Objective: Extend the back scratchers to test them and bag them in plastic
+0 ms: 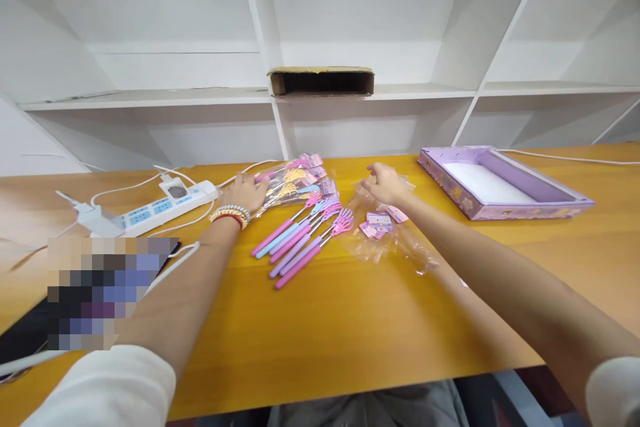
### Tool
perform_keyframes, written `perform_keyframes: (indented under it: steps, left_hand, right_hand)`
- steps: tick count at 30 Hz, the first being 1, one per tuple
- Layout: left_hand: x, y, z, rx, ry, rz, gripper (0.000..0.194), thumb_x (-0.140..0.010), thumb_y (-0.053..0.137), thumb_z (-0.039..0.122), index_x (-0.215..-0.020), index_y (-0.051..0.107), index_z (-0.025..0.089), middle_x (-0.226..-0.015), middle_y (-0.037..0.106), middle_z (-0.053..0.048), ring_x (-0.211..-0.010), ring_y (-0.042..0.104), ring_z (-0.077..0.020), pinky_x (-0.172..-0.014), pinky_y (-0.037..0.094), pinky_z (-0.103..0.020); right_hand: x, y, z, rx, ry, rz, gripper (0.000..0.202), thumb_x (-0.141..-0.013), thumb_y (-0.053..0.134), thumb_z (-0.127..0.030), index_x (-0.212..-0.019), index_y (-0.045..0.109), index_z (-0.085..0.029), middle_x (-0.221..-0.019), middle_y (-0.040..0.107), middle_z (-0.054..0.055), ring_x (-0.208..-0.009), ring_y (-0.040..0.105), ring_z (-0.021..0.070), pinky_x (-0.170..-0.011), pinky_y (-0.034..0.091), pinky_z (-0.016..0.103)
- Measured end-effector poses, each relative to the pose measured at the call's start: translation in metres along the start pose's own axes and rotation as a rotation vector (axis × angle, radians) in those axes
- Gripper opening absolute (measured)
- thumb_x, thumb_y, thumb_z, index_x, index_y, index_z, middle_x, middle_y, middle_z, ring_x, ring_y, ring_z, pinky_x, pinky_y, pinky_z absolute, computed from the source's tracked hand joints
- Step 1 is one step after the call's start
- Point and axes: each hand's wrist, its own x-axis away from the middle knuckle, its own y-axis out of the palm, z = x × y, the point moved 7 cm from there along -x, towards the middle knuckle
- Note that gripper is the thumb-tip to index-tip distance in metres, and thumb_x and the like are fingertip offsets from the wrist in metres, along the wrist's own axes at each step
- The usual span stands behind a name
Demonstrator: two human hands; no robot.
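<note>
My left hand (245,192) rests at the left end of a pile of packaged items (293,180) in clear wrappers with pink cards, its fingers spread. My right hand (384,183) is over the far edge of some clear plastic bags (370,250), fingers bent; whether it grips any film cannot be made out. Several small pink and purple cards (379,223) lie on those bags. Between my arms, several unwrapped sticks (295,240) with pink, blue and purple handles and hand-shaped heads lie side by side, heads pointing to the far right.
A purple box tray (530,208) sits at the right. At the left are a white power strip (160,210) with cables and a dark, pixelated device (30,333). A cardboard box (323,82) stands on the white shelving (420,91) behind the table.
</note>
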Motion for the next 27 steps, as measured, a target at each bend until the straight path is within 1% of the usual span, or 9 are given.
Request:
perform_keyframes:
  steps: [3, 5, 7, 10, 12, 16, 21, 24, 27]
  left_hand:
    - [0.005, -0.009, 0.011, -0.076, 0.035, 0.087, 0.072, -0.085, 0.027, 0.06, -0.13, 0.046, 0.007, -0.129, 0.05, -0.028, -0.12, 0.046, -0.0425, -0.099, 0.03, -0.053]
    - [0.011, -0.013, 0.018, -0.104, 0.018, 0.144, 0.071, -0.085, 0.032, 0.057, -0.129, 0.045, 0.004, -0.123, 0.054, -0.029, -0.118, 0.048, -0.0423, -0.099, 0.03, -0.053]
    - [0.016, -0.015, 0.024, -0.111, -0.017, 0.21, 0.066, -0.083, 0.037, 0.052, -0.126, 0.046, 0.002, -0.123, 0.054, -0.029, -0.118, 0.047, -0.0413, -0.1, 0.03, -0.052]
    - [0.025, -0.017, 0.037, -0.084, -0.047, 0.303, 0.057, -0.078, 0.047, 0.04, -0.121, 0.049, 0.002, -0.129, 0.049, -0.028, -0.122, 0.044, -0.0389, -0.103, 0.03, -0.049]
    - [0.032, -0.016, 0.047, -0.046, -0.046, 0.327, 0.054, -0.074, 0.052, 0.034, -0.119, 0.049, 0.004, -0.132, 0.046, -0.026, -0.124, 0.04, -0.0382, -0.105, 0.028, -0.049]
    - [0.049, -0.014, 0.071, 0.133, -0.021, 0.298, 0.045, -0.073, 0.055, 0.032, -0.113, 0.053, 0.01, -0.125, 0.051, -0.02, -0.119, 0.045, -0.0341, -0.103, 0.032, -0.048]
    - [0.074, -0.025, 0.101, 0.277, 0.205, 0.275, 0.034, -0.077, 0.052, 0.03, -0.106, 0.057, 0.012, -0.116, 0.057, -0.015, -0.113, 0.051, -0.0275, -0.1, 0.038, -0.041]
    - [0.086, -0.026, 0.106, 0.291, 0.286, 0.232, 0.025, -0.077, 0.052, 0.026, -0.097, 0.059, 0.014, -0.106, 0.062, -0.011, -0.106, 0.054, -0.0251, -0.095, 0.041, -0.038]
    - [0.099, -0.018, 0.108, 0.311, 0.329, 0.197, 0.02, -0.078, 0.05, 0.025, -0.092, 0.06, 0.015, -0.099, 0.064, -0.009, -0.097, 0.057, -0.0226, -0.09, 0.044, -0.036]
  right_hand:
    - [0.027, -0.016, 0.021, -0.094, 0.038, 0.026, 0.047, -0.079, 0.056, -0.034, -0.12, 0.054, -0.012, -0.111, 0.064, 0.014, -0.101, 0.058, 0.0232, -0.089, 0.043, 0.035]
    - [0.045, -0.022, 0.032, -0.154, 0.081, 0.049, 0.045, -0.077, 0.057, -0.033, -0.118, 0.056, -0.013, -0.105, 0.066, 0.011, -0.095, 0.06, 0.0214, -0.086, 0.044, 0.035]
    - [0.06, -0.024, 0.039, -0.211, 0.107, 0.082, 0.043, -0.076, 0.057, -0.031, -0.115, 0.058, -0.014, -0.1, 0.067, 0.009, -0.091, 0.061, 0.02, -0.085, 0.045, 0.034]
    - [0.076, -0.022, 0.046, -0.274, 0.096, 0.134, 0.041, -0.075, 0.056, -0.031, -0.113, 0.059, -0.015, -0.098, 0.067, 0.008, -0.088, 0.061, 0.0196, -0.081, 0.046, 0.034]
    - [0.083, -0.021, 0.049, -0.28, 0.072, 0.151, 0.041, -0.075, 0.056, -0.032, -0.111, 0.06, -0.014, -0.098, 0.067, 0.009, -0.086, 0.062, 0.02, -0.08, 0.047, 0.035]
    - [0.091, -0.024, 0.056, -0.253, 0.044, 0.142, 0.037, -0.075, 0.057, -0.032, -0.107, 0.063, -0.014, -0.098, 0.068, 0.009, -0.085, 0.063, 0.02, -0.081, 0.047, 0.035]
    - [0.097, -0.027, 0.067, -0.187, 0.121, 0.096, 0.036, -0.074, 0.059, -0.03, -0.106, 0.064, -0.012, -0.097, 0.069, 0.01, -0.09, 0.064, 0.0207, -0.084, 0.046, 0.033]
    - [0.097, -0.022, 0.066, -0.161, 0.138, 0.063, 0.035, -0.075, 0.061, -0.032, -0.104, 0.065, -0.013, -0.097, 0.07, 0.01, -0.09, 0.064, 0.0207, -0.084, 0.046, 0.033]
    - [0.098, -0.018, 0.058, -0.149, 0.104, 0.051, 0.032, -0.077, 0.059, -0.035, -0.101, 0.066, -0.014, -0.097, 0.07, 0.01, -0.089, 0.065, 0.0206, -0.083, 0.047, 0.032]
